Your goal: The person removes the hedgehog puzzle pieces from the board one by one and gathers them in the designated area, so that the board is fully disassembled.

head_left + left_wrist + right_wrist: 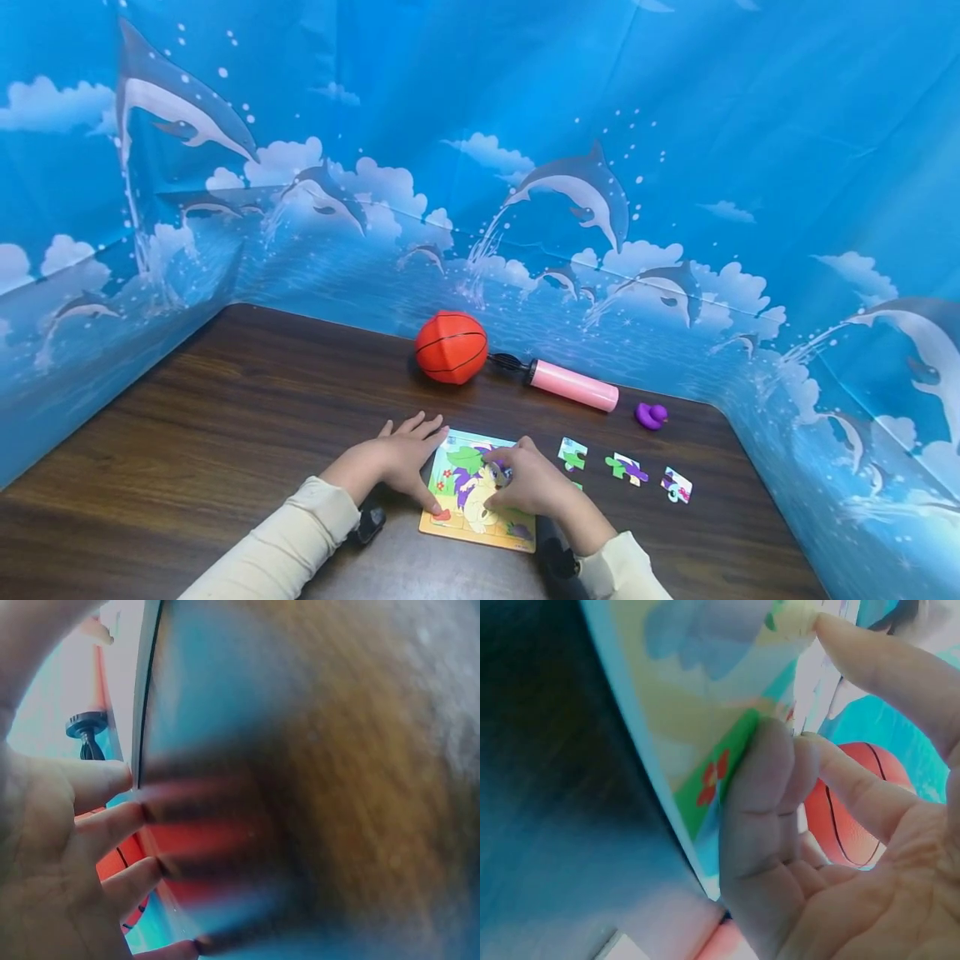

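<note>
A colourful jigsaw puzzle (450, 532) with a purple-spined cartoon hedgehog lies flat on the table. My left hand (401, 458) rests at its left side, fingers spread, thumb touching the lower left of the picture. In the left wrist view the fingers (112, 829) are straight and apart. My right hand (534, 482) reaches over the puzzle from the right. Its thumb and bent fingers hold a puzzle piece (493, 477) near the hedgehog's face, flush with the picture; its edges are mostly hidden. In the right wrist view, curled fingers (761, 776) press against the puzzle's printed surface.
Loose puzzle pieces lie to the right: one (573, 454) near my right hand, another (626, 469) further over, a third (676, 485) beyond. Behind are a red ball (452, 347), a pink hand pump (573, 385) and a purple toy duck (651, 416). A dolphin-print curtain (480, 208) borders the table.
</note>
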The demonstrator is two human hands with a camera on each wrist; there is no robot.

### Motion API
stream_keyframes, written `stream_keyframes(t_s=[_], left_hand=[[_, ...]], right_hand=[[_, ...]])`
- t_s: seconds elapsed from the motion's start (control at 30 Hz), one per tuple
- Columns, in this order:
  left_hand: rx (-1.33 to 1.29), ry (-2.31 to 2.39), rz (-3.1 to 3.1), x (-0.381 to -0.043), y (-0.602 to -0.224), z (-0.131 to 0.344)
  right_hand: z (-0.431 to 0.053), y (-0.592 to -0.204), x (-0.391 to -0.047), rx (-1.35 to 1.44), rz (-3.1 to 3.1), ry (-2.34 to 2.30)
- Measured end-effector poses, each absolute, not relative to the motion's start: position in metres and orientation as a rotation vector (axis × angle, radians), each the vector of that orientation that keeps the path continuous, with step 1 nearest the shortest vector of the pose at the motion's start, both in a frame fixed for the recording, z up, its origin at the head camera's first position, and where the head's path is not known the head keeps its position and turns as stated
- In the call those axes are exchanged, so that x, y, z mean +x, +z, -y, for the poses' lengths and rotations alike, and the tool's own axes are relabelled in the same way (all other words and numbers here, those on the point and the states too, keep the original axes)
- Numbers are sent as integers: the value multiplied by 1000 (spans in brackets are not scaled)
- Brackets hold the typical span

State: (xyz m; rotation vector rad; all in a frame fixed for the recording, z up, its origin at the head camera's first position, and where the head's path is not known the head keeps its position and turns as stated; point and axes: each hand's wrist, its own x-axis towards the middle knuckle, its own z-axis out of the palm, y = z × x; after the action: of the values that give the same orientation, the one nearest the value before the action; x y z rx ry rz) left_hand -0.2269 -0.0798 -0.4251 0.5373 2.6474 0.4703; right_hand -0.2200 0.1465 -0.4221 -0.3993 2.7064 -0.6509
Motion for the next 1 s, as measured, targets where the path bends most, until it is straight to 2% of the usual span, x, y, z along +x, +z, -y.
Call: stream_keyframes(t_s=[0.57,0.8,1.0], left_hand=[[526,466,-2654,-224,-421,76],[528,466,-2654,-227,-424,78],[530,470,-2652,-227,-426,80]], right_hand=[[-148,-420,-216,-341,-2715,-760],[-154,-422,-213,-452,-2619,-1024],[-155,-422,-212,-338,-2515,-1248]])
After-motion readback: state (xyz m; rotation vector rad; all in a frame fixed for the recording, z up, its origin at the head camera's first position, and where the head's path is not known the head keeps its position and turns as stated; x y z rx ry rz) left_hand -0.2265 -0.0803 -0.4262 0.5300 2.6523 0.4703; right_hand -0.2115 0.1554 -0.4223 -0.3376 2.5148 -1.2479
